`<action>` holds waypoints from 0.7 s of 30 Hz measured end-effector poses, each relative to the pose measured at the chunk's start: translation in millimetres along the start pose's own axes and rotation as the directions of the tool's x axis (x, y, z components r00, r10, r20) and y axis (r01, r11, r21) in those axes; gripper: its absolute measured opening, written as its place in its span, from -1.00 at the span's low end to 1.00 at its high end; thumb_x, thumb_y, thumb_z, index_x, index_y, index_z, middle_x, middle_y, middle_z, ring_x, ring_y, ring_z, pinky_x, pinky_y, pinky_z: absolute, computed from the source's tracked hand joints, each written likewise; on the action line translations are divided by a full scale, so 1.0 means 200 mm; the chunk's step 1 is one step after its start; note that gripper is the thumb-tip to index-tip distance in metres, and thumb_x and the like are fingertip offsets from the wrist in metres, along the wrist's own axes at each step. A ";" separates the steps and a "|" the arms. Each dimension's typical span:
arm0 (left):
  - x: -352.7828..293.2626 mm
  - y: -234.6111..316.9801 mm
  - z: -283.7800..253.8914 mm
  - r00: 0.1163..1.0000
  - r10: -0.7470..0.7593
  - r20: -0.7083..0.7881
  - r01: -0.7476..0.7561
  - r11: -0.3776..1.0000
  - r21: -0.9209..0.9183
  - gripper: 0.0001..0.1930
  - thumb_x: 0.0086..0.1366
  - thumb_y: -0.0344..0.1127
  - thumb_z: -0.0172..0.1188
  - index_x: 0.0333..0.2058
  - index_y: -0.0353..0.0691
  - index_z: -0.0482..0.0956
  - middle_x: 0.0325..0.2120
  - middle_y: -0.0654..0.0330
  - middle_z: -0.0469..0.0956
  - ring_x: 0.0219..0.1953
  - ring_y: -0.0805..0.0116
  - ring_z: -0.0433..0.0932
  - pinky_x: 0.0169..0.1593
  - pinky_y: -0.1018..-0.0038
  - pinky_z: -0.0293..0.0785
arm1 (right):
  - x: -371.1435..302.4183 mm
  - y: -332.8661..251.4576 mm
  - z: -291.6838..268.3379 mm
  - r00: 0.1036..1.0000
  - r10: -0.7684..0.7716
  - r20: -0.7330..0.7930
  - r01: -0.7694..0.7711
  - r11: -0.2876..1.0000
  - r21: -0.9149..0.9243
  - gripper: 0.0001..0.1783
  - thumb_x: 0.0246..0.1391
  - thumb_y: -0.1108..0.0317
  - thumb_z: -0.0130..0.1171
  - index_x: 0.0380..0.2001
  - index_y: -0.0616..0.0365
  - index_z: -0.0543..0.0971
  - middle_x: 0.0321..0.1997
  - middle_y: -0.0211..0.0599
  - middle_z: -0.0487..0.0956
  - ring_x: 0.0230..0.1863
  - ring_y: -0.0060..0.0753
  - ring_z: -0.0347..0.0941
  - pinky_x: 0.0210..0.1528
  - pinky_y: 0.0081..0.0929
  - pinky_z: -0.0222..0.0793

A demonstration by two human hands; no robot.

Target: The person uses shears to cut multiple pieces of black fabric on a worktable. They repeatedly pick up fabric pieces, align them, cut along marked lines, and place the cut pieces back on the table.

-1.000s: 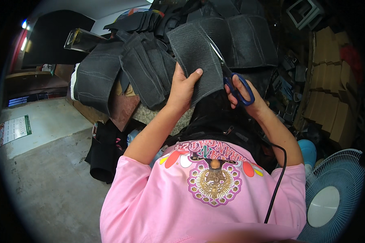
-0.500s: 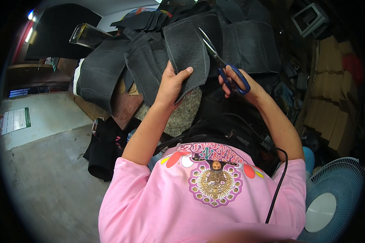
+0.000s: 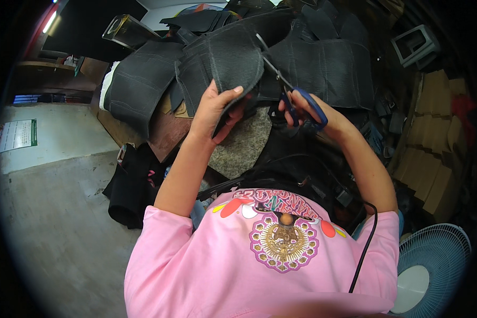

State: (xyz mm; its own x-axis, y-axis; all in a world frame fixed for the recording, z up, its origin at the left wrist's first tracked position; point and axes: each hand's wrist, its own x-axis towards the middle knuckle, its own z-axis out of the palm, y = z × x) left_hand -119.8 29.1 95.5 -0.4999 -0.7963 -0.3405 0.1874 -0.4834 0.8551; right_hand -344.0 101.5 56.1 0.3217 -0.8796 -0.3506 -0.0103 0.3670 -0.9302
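Note:
My left hand (image 3: 215,114) grips the near edge of a black textured sheet (image 3: 232,62), thumb on top and fingers beneath. Pale stitch-like lines run along the sheet's border, and its near end curls. In my right hand (image 3: 315,112) is a pair of scissors (image 3: 300,100) with blue handles, fingers through the loops. Their blades point up and away, lying along the sheet's right edge; whether they touch it I cannot tell. More black pieces (image 3: 143,71) with similar lines lie spread behind and to both sides.
A speckled surface (image 3: 244,146) shows below the sheet. Brown cardboard (image 3: 432,132) is stacked at the right, with a fan (image 3: 434,270) nearer me. A grey plastic stool (image 3: 414,45) stands far right. Dark rolled material (image 3: 130,196) sits at the left, and a black cable (image 3: 367,238) crosses my shirt.
The sheet in my left hand has turned, and its near end now curls under. The scissors have swung slightly and stay at its right edge. The head view has shifted a little.

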 end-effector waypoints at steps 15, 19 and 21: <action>-0.04 -0.17 -0.12 0.905 0.426 0.027 -0.400 0.824 0.401 -0.65 0.07 -0.42 0.31 -0.14 -0.36 0.52 -0.19 0.18 0.54 -0.16 0.40 0.50 -0.05 0.50 0.39 | -0.06 -0.16 0.17 0.979 -0.199 -0.030 0.200 0.940 0.277 -0.32 0.11 -0.31 -0.12 -0.46 0.20 0.45 -0.75 -0.45 0.35 -0.71 -0.68 0.30 -0.60 -0.70 0.32; -0.02 -0.20 -0.11 0.944 0.316 0.100 -0.330 0.868 0.372 -0.66 0.07 -0.42 0.31 -0.14 -0.30 0.55 -0.21 0.24 0.57 -0.15 0.46 0.49 -0.05 0.51 0.38 | -0.10 -0.16 0.18 0.977 -0.208 0.045 0.185 0.933 0.309 -0.30 0.09 -0.35 -0.13 -0.47 0.19 0.44 -0.75 -0.46 0.34 -0.72 -0.68 0.29 -0.61 -0.69 0.32; 0.00 -0.20 -0.10 0.910 0.393 0.130 -0.411 0.825 0.388 -0.69 0.08 -0.45 0.30 -0.15 -0.29 0.56 -0.22 0.25 0.57 -0.17 0.47 0.50 -0.06 0.51 0.39 | -0.12 -0.17 0.17 0.977 -0.212 0.036 0.189 0.928 0.321 -0.29 0.08 -0.36 -0.13 -0.47 0.19 0.44 -0.76 -0.45 0.34 -0.72 -0.68 0.29 -0.62 -0.69 0.32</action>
State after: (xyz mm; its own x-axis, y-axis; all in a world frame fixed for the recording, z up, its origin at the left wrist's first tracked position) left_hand -110.4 40.9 53.9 -0.4914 -0.8676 0.0766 0.0321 0.0699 0.9970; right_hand -319.3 119.5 99.4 0.3502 -0.9259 -0.1416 0.3550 0.2711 -0.8947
